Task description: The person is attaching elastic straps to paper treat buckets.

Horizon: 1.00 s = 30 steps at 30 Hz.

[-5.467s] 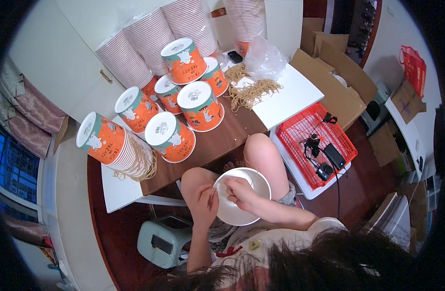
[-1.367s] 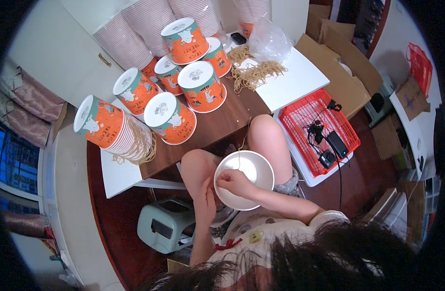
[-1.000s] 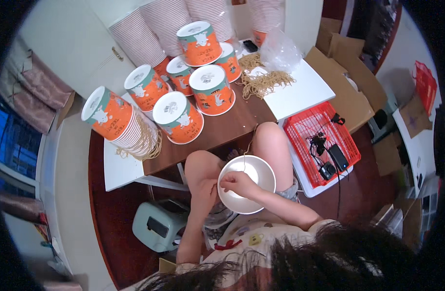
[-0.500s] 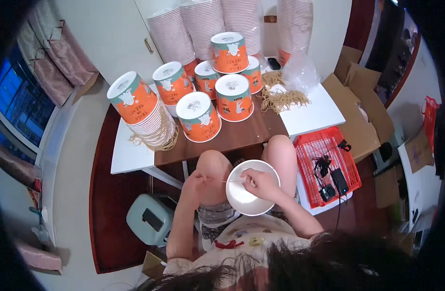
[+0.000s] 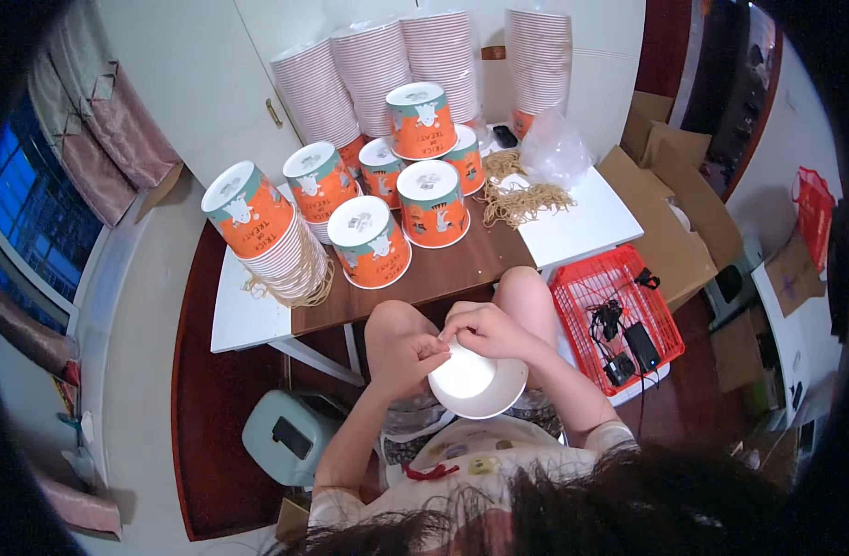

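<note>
A white-lined paper bucket (image 5: 480, 400) rests in my lap, its open mouth facing up and tilted toward me. At its far left rim my left hand (image 5: 413, 360) pinches with thumb and fingers together. My right hand (image 5: 489, 332) reaches over the far side of the mouth, fingers bent, its fingertips almost meeting the left ones at the rim. What lies between the fingertips is too small to make out. Ahead on the brown table (image 5: 452, 283), several orange and green buckets stand upside down, the nearest bucket (image 5: 376, 255) just beyond my knees.
Tan cords (image 5: 526, 202) lie heaped beside a clear plastic bag (image 5: 554, 148). More cords (image 5: 306, 273) drape over the left bucket stack (image 5: 290, 250). Tall wrapped bucket stacks (image 5: 378, 79) line the back. A red basket (image 5: 665, 320) with black adapters stands right; a pale green bin (image 5: 267, 431), left.
My hands have come together at the bucket's far left rim. The thin cord stretched between them earlier no longer shows plainly. The bucket has tipped toward me, and the view has shifted slightly.
</note>
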{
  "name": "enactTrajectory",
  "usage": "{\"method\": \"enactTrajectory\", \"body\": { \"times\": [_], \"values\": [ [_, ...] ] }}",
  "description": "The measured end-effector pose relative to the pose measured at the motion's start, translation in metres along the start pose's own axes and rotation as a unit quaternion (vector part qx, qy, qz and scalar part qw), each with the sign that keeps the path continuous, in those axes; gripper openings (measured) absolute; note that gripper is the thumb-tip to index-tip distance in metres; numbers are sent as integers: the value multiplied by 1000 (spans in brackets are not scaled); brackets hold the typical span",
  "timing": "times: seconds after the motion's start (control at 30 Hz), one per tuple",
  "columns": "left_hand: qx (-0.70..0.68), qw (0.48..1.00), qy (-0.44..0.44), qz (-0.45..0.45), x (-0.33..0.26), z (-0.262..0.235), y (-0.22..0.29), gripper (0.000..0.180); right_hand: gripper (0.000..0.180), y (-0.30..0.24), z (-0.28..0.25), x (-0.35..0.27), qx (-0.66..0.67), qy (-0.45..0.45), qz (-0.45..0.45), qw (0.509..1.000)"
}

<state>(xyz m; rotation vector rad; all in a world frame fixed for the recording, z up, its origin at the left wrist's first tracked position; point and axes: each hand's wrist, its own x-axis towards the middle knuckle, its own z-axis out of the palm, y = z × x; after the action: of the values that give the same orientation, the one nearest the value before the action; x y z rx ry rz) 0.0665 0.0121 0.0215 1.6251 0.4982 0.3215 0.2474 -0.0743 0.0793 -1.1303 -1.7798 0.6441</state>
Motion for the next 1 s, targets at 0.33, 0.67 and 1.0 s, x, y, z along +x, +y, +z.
{"method": "enactTrajectory", "body": {
  "times": [0.33, 0.67, 1.0],
  "values": [
    [-68, 997, -20, -1, -6, -5, 18, 11, 9, 14, 26, -15, -152, 29, 17, 988],
    [-193, 980, 12, -51, -20, -18, 13, 7, 6, -7, 55, -40, -273, 191, -14, 943],
    [-44, 999, 6, -10, -19, -32, 1, 8, 9, 1, 84, -31, -157, 73, 11, 985]
  ]
}}
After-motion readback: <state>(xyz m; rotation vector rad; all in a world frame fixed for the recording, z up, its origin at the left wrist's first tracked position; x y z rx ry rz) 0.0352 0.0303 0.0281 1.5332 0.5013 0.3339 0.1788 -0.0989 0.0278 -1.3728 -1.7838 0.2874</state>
